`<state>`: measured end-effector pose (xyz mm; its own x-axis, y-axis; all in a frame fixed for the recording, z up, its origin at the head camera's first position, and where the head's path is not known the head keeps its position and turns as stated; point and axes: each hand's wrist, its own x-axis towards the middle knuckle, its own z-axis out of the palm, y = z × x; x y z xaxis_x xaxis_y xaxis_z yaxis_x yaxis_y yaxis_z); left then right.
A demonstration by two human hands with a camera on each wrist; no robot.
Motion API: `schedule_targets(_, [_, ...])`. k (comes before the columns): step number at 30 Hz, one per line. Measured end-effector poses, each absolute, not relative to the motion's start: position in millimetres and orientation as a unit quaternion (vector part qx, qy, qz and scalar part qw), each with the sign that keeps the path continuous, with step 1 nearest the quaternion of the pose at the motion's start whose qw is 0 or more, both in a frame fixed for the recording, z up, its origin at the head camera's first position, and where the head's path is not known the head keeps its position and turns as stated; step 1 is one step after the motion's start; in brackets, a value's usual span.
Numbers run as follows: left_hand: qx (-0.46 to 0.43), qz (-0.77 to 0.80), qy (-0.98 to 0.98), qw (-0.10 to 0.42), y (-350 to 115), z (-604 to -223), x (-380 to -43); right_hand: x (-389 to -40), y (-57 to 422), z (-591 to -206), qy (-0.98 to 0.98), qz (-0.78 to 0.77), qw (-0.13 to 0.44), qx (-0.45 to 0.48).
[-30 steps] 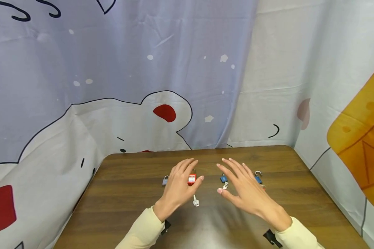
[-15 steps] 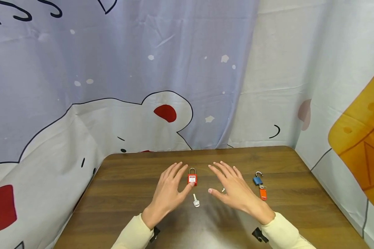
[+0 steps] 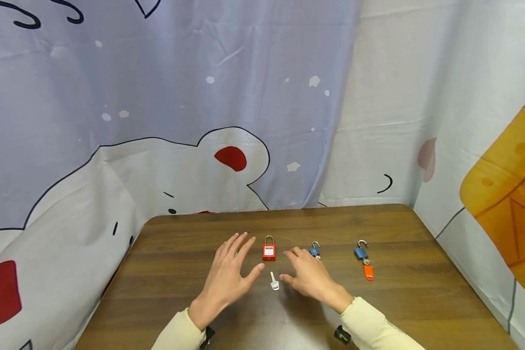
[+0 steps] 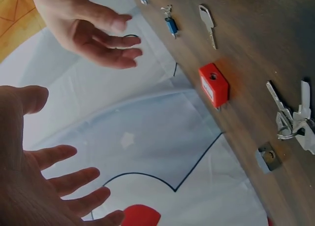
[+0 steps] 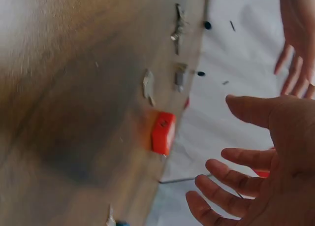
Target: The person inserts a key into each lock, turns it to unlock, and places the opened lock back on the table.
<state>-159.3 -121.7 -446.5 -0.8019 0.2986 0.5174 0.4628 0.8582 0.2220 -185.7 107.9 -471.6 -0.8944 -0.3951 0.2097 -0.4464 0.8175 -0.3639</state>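
Fingers spread and holding nothing, my left hand hovers over the table, left of a red padlock with a white label. A silver key lies loose in front of that padlock. My right hand is empty too, its fingers loosely bent and its thumb tip close to the key's right side. Partly behind its fingers is a small blue padlock with its shackle up. The left wrist view also has a grey padlock and a bunch of keys, hidden by my left hand in the head view.
Farther right on the wooden table lies another blue padlock, its shackle swung out, with a key and an orange tag. A printed curtain hangs along the table's back and sides.
Both hands have shifted left and nearer the person, the right one also lower, toward the loose key. The red padlock and the right-hand blue padlock with its tag have come into full sight.
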Motion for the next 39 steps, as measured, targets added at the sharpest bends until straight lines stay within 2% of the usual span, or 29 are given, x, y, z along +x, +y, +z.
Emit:
schedule_targets(6, [-0.199,-0.176,-0.935,0.234,-124.5,-450.3,-157.1,-189.7,92.8,-488.0,-0.958,0.182,0.056,0.215])
schedule_targets(16, [-0.189,-0.182,-0.939,0.223,-126.4,-459.8,-149.9,-191.7,78.9,-508.5,-0.965,0.189,0.015,0.181])
schedule_targets(22, [-0.184,-0.185,-0.94,0.219,-126.4,-463.4,-147.9,-194.0,73.8,-517.9,-0.964,0.187,0.023,0.186])
schedule_targets(39, [-0.187,-0.192,-0.936,0.226,-129.3,-471.0,-148.6,-199.3,67.7,-517.4,-0.962,0.208,0.008,0.177])
